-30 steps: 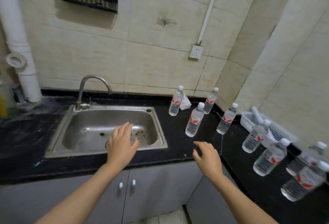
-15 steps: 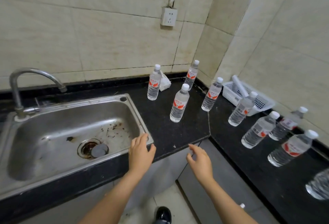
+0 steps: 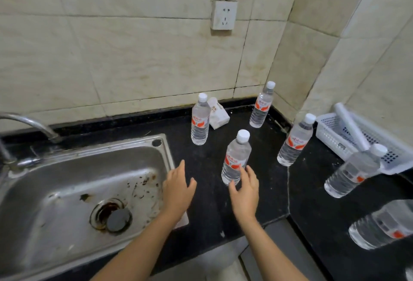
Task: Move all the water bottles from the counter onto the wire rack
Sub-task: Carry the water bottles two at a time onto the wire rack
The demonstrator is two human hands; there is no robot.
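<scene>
The bottles (image 3: 199, 124) stand on the black bench (image 3: 207, 202) (no rack in sight). The nearest bottle (image 3: 235, 160) is just by our right grip (image 3: 244, 193), wide open and empty, like our left grip (image 3: 177, 191). We should hold its middle, gently.

Soft, even indoor light casts faint shadows; the wide-angle lens bows the wall tiles (image 3: 134, 57), and the bottle (image 3: 384, 225) at four o'clock blurs.
</scene>
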